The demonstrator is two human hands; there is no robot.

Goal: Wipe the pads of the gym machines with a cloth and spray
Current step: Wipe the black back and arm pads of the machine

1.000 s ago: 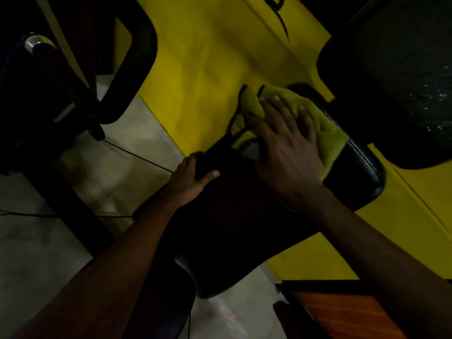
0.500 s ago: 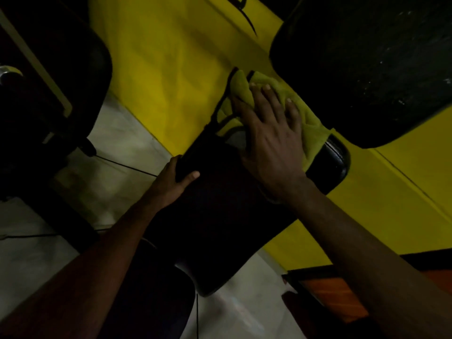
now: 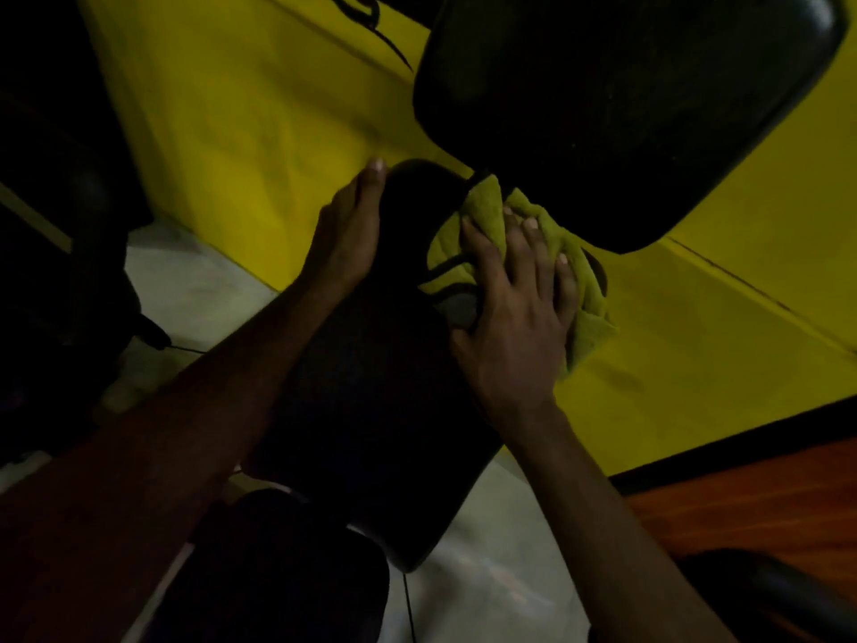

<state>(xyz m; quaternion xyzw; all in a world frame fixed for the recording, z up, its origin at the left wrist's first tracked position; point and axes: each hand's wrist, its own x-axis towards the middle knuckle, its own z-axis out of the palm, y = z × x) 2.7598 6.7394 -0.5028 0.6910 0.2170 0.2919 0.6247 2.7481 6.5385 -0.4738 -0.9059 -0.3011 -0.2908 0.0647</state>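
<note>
Two pads, one cloth [image 3: 588, 324]. My right hand [image 3: 514, 327], fingers spread, presses the cloth on the long pad [image 3: 371, 392], its far end tight under the big pad [image 3: 626, 109]; my left hand [image 3: 348, 239] lies straight along its left edge.

The far end of the long black padded seat [image 3: 371, 410] is hidden under the crumpled yellow-green cloth [image 3: 487, 206], the right hand [image 3: 510, 317] and the large black back pad [image 3: 626, 109] overhanging it. That back pad is cut off by the top edge. At the seat's left edge the left hand [image 3: 345, 239] shows one finger; the rest lie behind the padding, so their curl cannot be told. The black marking [image 3: 366, 16] on the yellow wall is cropped and unreadable. The machinery [image 3: 55, 225] at the left is too dark to make out.
</note>
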